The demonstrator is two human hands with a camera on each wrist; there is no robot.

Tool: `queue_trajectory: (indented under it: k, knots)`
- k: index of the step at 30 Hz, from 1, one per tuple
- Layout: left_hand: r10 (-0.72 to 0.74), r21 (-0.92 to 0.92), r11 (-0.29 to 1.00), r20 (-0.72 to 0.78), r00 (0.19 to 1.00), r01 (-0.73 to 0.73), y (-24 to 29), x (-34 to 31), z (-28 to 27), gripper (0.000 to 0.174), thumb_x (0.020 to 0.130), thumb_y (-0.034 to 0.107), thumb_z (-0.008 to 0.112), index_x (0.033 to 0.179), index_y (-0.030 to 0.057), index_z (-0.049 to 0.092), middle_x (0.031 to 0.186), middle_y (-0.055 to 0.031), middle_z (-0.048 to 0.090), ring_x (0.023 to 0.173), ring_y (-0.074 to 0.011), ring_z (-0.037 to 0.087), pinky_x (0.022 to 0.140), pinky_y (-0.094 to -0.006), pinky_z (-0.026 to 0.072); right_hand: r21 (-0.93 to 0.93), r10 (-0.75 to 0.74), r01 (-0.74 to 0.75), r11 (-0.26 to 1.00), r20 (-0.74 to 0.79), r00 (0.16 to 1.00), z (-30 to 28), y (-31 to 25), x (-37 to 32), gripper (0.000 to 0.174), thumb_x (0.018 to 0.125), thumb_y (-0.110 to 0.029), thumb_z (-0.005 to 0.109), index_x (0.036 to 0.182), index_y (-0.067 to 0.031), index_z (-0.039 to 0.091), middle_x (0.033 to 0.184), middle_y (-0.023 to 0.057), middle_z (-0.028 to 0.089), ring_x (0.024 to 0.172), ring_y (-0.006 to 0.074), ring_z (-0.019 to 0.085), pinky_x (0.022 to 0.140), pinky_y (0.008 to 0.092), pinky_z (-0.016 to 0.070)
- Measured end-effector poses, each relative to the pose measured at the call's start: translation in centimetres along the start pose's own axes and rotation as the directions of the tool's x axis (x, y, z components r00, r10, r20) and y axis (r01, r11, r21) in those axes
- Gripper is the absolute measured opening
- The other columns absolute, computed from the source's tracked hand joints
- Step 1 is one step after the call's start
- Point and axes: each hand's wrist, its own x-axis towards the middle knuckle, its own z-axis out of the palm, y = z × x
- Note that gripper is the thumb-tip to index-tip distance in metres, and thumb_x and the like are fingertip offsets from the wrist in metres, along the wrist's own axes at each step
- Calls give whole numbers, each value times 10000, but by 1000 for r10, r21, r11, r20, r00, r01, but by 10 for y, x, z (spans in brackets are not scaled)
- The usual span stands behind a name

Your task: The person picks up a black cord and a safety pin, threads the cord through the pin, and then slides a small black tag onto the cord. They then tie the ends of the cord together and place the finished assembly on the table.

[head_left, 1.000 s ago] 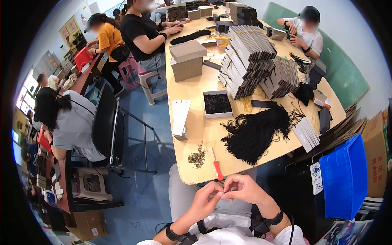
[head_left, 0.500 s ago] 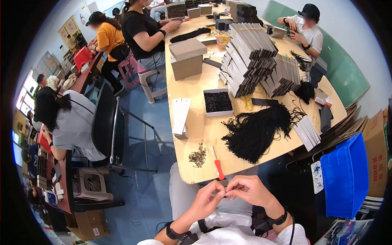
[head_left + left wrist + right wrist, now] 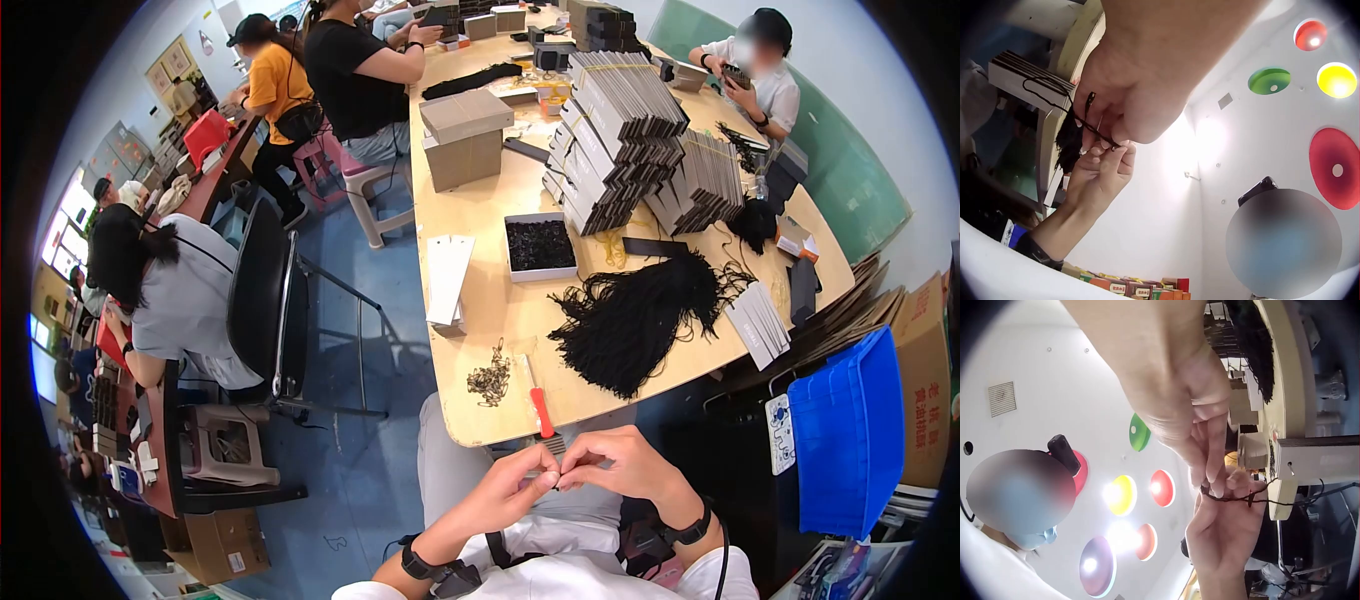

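Note:
My left hand (image 3: 515,490) and right hand (image 3: 620,465) meet over my lap, just off the table's near edge. Fingertips of both pinch a thin black cord (image 3: 1047,84), which runs out in a loop in the left wrist view. A small dark piece with a gold-coloured glint (image 3: 1090,99) hangs by the left fingers. In the right wrist view the cord trails past the left palm towards a pale stack of cards (image 3: 1322,459) with a hole near its end. The exact spot where the fingertips meet is mostly hidden.
On the table (image 3: 470,425) lie a pile of small metallic pieces (image 3: 489,380), a red-handled tool (image 3: 541,410), a bundle of black cords (image 3: 635,325) and a box of black bits (image 3: 541,245). Stacked grey cards (image 3: 610,140) stand further back. A blue crate (image 3: 850,440) is at right.
My hands stay together at the lap, with slight shifts of the fingers at the cord. The head view has moved a little. Across the table, a person in black now holds up a dark flat object.

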Motion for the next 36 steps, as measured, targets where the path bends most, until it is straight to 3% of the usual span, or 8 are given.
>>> queue_trajectory:
  k: [2, 8, 12, 14, 16, 22, 25, 36]
  knots:
    - [-9, -31, 999, 1, 1000, 9, -1, 0, 0, 134, 962, 146, 531, 968, 13, 512, 857, -31, 548, 809, -94, 516, 682, -236, 458, 113, 15, -13, 994, -25, 1000, 1, 0, -1, 98, 825, -57, 684, 893, -3, 639, 771, 75, 671, 717, 133, 668, 629, 245, 514]
    - [-54, -63, 996, 21, 998, 56, 3, 1, 2, 124, 956, 135, 537, 946, 13, 516, 809, -12, 546, 701, -64, 489, 609, -224, 423, 110, 59, -65, 992, 56, 997, -4, -6, 1, 93, 822, -20, 675, 898, 16, 636, 818, 76, 668, 729, 128, 667, 638, 236, 539]
    - [-131, -17, 991, -102, 986, 130, 4, 0, 4, 134, 953, 116, 556, 939, -16, 570, 827, -21, 601, 706, -38, 522, 620, -200, 447, 139, 45, -49, 989, 28, 999, -6, 3, 3, 77, 828, -11, 667, 888, 25, 635, 841, 80, 651, 737, 137, 664, 636, 245, 551]
    - [-129, -76, 990, -162, 978, 118, 5, 0, 5, 135, 941, 108, 579, 931, -24, 599, 817, -19, 609, 689, -33, 514, 591, -191, 431, 340, 62, -62, 939, 11, 998, -3, 12, 1, 70, 844, -10, 655, 893, 31, 627, 847, 80, 635, 752, 148, 660, 626, 258, 554]
    - [-25, 61, 997, -283, 959, 44, 5, 2, 4, 100, 856, 99, 676, 908, 15, 691, 713, 0, 599, 543, -25, 415, 463, -189, 323, 380, 85, -81, 921, 6, 996, 1, 16, 0, 57, 848, 13, 645, 888, 42, 616, 846, 90, 630, 758, 166, 665, 622, 264, 558]
    - [89, 326, 945, -278, 957, 6, 24, 3, 4, 151, 863, 108, 669, 974, 11, 701, 757, -14, 644, 597, -33, 521, 471, -191, 384, 362, 81, -53, 931, -63, 995, 4, 17, -4, 52, 868, 35, 614, 910, 51, 588, 864, 94, 606, 734, 167, 655, 617, 272, 561]
    - [-69, 106, 988, -341, 938, 111, 34, 3, 8, 184, 884, 113, 644, 1033, 11, 681, 754, -15, 645, 606, -40, 533, 488, -191, 395, 322, 73, -37, 946, -100, 992, 4, 19, -6, 69, 874, 3, 620, 910, 49, 584, 869, 85, 599, 719, 150, 642, 616, 268, 558]
    - [-89, 98, 986, -389, 917, 137, 8, 7, 2, 121, 901, 94, 612, 891, -26, 606, 717, -12, 592, 642, -27, 499, 553, -187, 396, 369, 122, -20, 929, -257, 959, 10, 43, -3, 91, 878, -40, 629, 910, 35, 588, 830, 57, 596, 690, 107, 618, 589, 240, 535]
